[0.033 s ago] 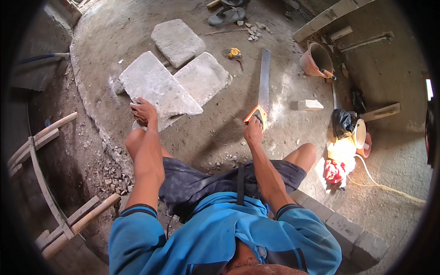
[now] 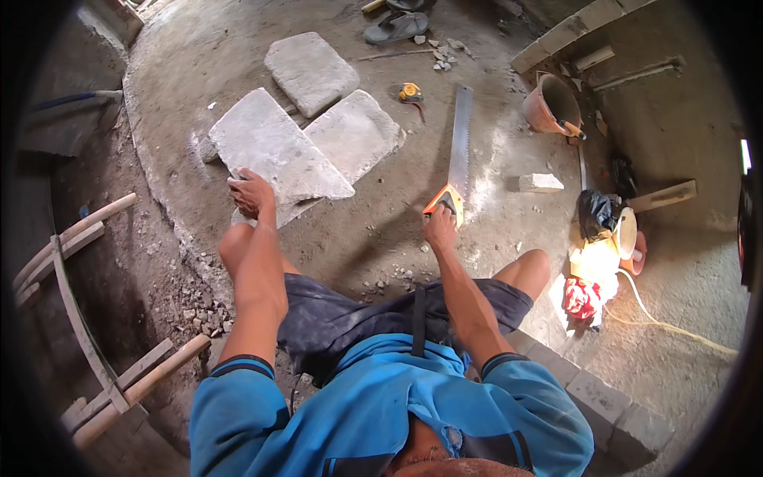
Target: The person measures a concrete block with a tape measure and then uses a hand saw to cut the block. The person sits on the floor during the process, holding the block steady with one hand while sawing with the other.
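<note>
My right hand (image 2: 440,226) is wrapped around the orange and black handle of a hand saw (image 2: 460,135). The saw's long toothed blade points away from me, apart from the blocks. At the near left edge of a pale, flat block (image 2: 274,147), my left hand (image 2: 251,194) has its fingers curled on the edge. That block lies tilted over a second pale block (image 2: 358,135), partly covering it. Just beyond them rests a third, rounder-cornered block (image 2: 311,74).
A yellow tape measure (image 2: 411,92) lies beyond the saw handle. To the right are an orange bucket (image 2: 550,103), a small block piece (image 2: 540,183) and a red and white bundle (image 2: 582,296). A sandal (image 2: 395,28) lies at the far side. Wooden poles (image 2: 103,216) stand at the left.
</note>
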Demonstrator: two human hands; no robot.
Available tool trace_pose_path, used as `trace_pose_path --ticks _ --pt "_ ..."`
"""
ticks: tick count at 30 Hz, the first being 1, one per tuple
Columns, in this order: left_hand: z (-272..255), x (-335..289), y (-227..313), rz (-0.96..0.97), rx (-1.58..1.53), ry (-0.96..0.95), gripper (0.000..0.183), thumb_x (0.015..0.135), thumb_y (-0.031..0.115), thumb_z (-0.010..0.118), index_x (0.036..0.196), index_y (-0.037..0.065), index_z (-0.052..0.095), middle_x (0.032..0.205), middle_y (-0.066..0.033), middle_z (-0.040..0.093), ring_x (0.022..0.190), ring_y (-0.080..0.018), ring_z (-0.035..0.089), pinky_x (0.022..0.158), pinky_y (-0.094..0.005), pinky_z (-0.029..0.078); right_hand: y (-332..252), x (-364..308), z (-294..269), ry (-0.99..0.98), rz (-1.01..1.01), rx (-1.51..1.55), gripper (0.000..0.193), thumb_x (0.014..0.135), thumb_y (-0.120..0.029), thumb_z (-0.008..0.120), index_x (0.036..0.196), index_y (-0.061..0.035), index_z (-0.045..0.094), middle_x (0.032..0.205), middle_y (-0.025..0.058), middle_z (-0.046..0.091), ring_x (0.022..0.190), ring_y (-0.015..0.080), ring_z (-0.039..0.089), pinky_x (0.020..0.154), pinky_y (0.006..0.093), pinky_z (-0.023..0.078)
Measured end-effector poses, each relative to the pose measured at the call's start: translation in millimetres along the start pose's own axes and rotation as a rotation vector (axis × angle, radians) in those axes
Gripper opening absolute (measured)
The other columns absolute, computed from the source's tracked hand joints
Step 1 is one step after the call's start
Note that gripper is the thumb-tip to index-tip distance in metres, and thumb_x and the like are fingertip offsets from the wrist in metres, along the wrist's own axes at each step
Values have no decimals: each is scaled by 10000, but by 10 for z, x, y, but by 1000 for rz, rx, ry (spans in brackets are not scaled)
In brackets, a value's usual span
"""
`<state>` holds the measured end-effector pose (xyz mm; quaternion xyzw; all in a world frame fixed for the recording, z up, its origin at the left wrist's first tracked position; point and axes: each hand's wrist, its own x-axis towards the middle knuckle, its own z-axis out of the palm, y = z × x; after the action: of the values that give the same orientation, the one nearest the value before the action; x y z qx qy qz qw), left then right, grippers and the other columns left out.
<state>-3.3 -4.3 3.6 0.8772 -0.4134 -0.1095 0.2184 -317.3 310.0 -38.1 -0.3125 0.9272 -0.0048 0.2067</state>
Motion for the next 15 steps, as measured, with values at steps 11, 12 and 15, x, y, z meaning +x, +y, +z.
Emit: trace_pose_path --ticks 11,12,15 --pt "-83 -101 -46 22 32 -17 560 1055 481 410 1385 40 512 1301 -216 613 1160 -419 622 963 -547 477 -926 2667 -502 246 -563 38 391 932 -349 650 1213 -79 682 1178 302 663 1146 469 616 968 543 495" --pt "31 -246 180 60 -30 -57 558 1058 467 411 1411 43 500 1307 -214 612 1166 -419 620 973 -546 474 -619 3282 -737 339 -617 -94 570 926 -417 675 1410 -136 566 1322 309 599 1245 483 562 1042 540 463" --pt "-155 -78 -51 118 26 40 557 1065 429 412 1430 19 506 1313 -215 614 1173 -409 619 987 -519 475 -1400 3400 -430 304 -511 -80 763 916 -472 683 1565 -205 382 1433 308 524 1293 500 538 1115 559 417"
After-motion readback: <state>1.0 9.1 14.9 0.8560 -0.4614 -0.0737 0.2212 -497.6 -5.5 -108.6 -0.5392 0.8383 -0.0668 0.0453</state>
